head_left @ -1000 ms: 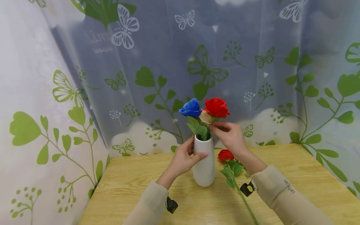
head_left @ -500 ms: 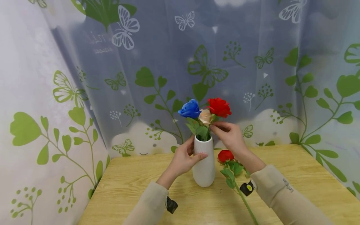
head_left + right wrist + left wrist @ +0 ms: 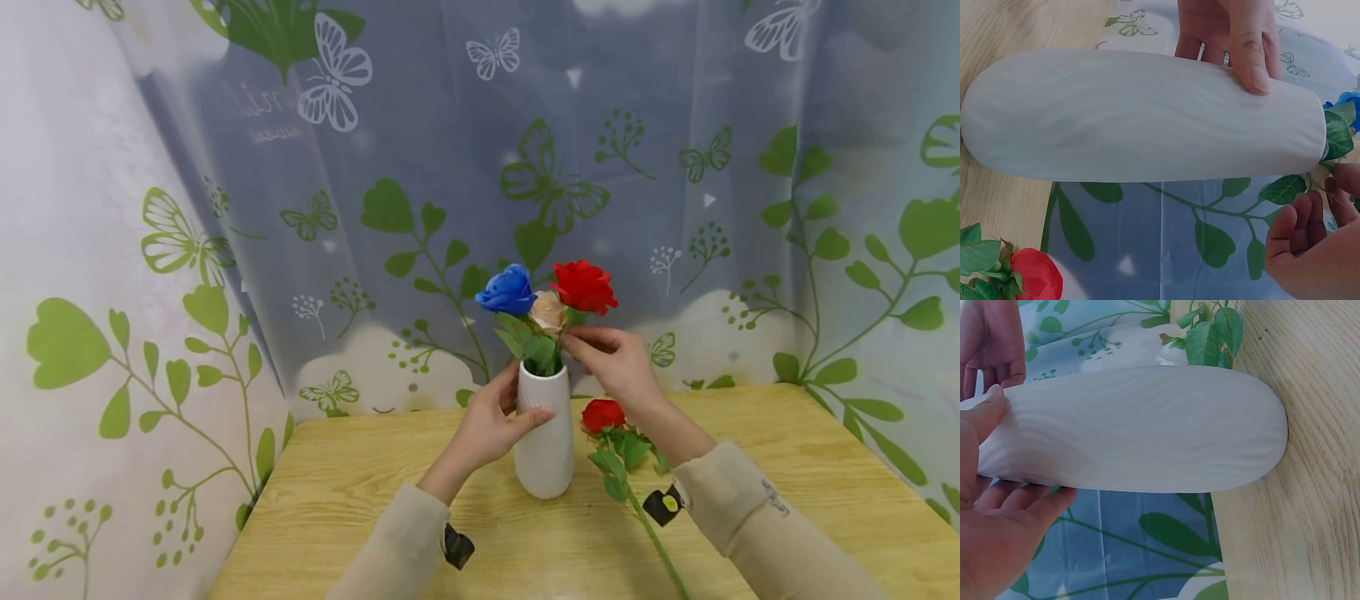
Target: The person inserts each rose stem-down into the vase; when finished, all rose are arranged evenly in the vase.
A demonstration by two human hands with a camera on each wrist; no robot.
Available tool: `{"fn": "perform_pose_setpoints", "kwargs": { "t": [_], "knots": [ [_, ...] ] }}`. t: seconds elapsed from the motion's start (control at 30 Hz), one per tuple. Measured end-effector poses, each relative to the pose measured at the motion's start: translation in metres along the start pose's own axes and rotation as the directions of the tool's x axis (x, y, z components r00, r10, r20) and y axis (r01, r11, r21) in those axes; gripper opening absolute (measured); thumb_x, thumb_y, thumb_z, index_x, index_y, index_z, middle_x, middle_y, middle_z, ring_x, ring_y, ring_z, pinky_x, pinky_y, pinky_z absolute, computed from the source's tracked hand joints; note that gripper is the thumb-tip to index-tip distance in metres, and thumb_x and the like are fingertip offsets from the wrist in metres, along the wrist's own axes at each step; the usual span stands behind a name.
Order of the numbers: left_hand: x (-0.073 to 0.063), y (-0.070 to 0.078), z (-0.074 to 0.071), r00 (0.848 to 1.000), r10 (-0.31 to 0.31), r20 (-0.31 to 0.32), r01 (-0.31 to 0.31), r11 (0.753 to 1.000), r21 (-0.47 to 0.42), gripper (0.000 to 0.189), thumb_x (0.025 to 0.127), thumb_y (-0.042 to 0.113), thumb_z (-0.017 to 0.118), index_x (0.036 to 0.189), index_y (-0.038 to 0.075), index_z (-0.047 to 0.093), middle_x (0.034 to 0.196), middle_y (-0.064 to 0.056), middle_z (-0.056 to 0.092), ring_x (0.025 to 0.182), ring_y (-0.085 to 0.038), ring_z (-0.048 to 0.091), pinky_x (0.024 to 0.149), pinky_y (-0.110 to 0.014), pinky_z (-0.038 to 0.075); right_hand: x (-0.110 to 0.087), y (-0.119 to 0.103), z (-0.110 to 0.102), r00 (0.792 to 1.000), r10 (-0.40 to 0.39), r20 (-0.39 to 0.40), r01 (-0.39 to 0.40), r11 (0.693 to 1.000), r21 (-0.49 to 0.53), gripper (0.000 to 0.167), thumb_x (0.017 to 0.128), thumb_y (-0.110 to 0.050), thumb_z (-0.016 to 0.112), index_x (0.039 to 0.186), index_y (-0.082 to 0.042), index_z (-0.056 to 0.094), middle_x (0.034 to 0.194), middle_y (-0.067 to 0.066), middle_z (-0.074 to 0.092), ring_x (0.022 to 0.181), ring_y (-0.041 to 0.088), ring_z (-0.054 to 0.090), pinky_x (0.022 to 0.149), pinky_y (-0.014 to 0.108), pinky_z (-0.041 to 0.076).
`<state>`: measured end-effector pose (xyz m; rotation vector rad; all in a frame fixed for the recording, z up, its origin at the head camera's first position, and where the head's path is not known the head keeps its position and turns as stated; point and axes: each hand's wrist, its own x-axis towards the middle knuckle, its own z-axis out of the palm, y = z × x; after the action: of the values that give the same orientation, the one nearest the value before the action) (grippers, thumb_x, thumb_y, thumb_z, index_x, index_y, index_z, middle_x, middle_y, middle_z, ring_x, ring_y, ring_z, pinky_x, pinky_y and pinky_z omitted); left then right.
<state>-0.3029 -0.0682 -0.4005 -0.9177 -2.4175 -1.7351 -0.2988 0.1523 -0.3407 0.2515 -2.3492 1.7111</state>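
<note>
Head view: white vase (image 3: 545,450) is seen upright on tabletop (image 3: 360,500), its upper part grasped by L hand (image 3: 495,421). Blue rose (image 3: 506,289), peach rose (image 3: 549,312) & tall red rose (image 3: 583,287) are seen above vase mouth; R hand (image 3: 618,367) is positioned just below peach rose, w/ a pinch grip. Spare red rose (image 3: 602,415) is laid on tabletop beside vase, R side. L wrist view: vase is clasped btwn L thumb & fingers; grip should be firm but light, w/ base flat, so that tipping is avoided. R wrist view: a stem (image 3: 1327,165) is pinched at rim by R hand; which bloom it belongs to can't be confirmed. For best adj., stem should be turned in small increments, w/ leaf (image 3: 1283,189) cleared of rim & adjacent blooms not dragged.
</note>
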Motion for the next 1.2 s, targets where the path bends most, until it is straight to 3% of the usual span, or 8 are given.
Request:
{"fn": "perform_pose_setpoints", "kwargs": {
  "t": [0.13,0.33,0.47,0.7,1.2],
  "knots": [
    [0.0,0.001,0.0,1.0,-0.007,0.003,0.007,1.0,0.007,0.085,0.097,0.024,0.079,0.167,0.017,0.032,0.159,-0.005,0.054,0.137,-0.021,0.062,0.111,-0.039,0.055,-0.002,0.004,-0.005,1.0,-0.011,0.001,0.011,1.0,0.023,0.043,0.102,-0.036,0.071,0.132,-0.005,0.073,0.124,0.008,0.074,0.097,0.009,0.066,0.081,0.026,0.059],
    [0.001,0.003,0.0,1.0,0.0,0.002,0.0,1.0,0.003,0.084,0.098,0.024,0.079,0.167,0.016,0.032,0.159,-0.007,0.053,0.139,-0.024,0.061,0.112,-0.041,0.054,-0.009,0.012,-0.022,1.0,0.015,0.014,-0.017,0.996,0.091,0.047,0.101,-0.034,0.073,0.137,-0.002,0.069,0.105,-0.016,0.074,0.091,0.008,0.067,0.077,0.024,0.06],
    [0.0,0.003,-0.001,1.0,0.004,0.0,-0.004,1.0,-0.002,0.085,0.098,0.024,0.079,0.167,0.013,0.03,0.16,-0.01,0.053,0.139,-0.028,0.061,0.112,-0.045,0.054,-0.014,0.022,-0.039,0.998,0.019,0.054,-0.025,0.992,0.121,0.04,0.102,-0.027,0.073,0.133,-0.002,0.07,0.098,-0.02,0.073,0.085,0.009,0.068,0.078,0.026,0.061],
    [-0.001,0.001,-0.001,1.0,-0.012,0.0,0.012,1.0,0.015,0.088,0.098,0.027,0.079,0.168,0.01,0.027,0.162,-0.012,0.05,0.141,-0.028,0.058,0.113,-0.044,0.053,-0.023,0.051,-0.074,0.988,0.03,0.154,-0.051,0.99,0.129,0.025,0.104,-0.023,0.07,0.126,-0.012,0.074,0.106,-0.016,0.074,0.091,0.012,0.071,0.083,0.027,0.062],
    [-0.001,-0.001,0.0,1.0,-0.02,0.001,0.02,1.0,0.019,0.089,0.098,0.027,0.079,0.168,0.012,0.027,0.162,-0.009,0.049,0.141,-0.025,0.059,0.113,-0.042,0.053,-0.046,0.109,-0.129,0.968,0.134,0.213,-0.133,0.991,-0.022,0.052,0.106,-0.025,0.066,0.147,0.006,0.055,0.12,-0.015,0.067,0.103,0.012,0.073,0.088,0.031,0.063]
  ]
}}
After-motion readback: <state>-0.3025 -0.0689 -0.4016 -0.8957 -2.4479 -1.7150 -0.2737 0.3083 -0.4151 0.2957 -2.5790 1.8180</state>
